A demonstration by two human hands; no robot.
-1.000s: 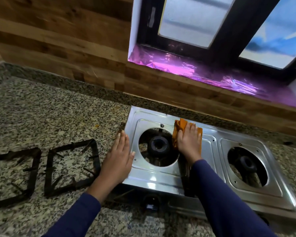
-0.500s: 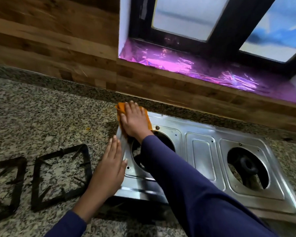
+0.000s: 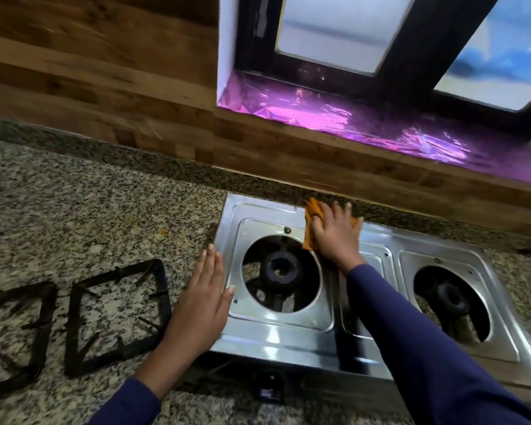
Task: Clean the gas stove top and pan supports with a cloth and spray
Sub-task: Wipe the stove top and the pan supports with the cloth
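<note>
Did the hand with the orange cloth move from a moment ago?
Yes. The right hand with the orange cloth slid rightward along the steel stove top's back edge, from its left rear corner to behind the left burner.

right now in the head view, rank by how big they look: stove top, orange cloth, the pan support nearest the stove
1. stove top
2. pan support
3. orange cloth, mostly hidden under the right hand, so its true size is unsure
</note>
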